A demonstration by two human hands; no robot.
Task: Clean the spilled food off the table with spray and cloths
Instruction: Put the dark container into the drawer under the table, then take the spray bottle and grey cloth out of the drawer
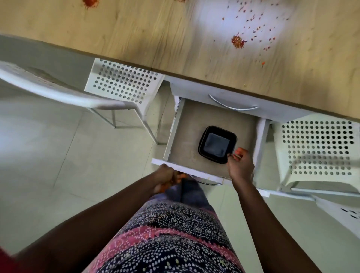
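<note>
Red spilled food (238, 41) lies in a clump on the wooden table (148, 35), with scattered crumbs (259, 29) around it and another smear (90, 2) at the far left edge. Below the table a white drawer (175, 163) is pulled open, holding a black square dish (217, 143). My right hand (240, 165) reaches into the drawer, fingers touching the dish's near right corner. My left hand (165, 176) is closed on the drawer's front edge. No spray or cloth is visible.
A second drawer (233, 97) with a curved metal handle sits shut above the open one. White perforated chairs stand at left (124, 83) and right (315, 148). A pale tiled floor (58, 155) lies to the left.
</note>
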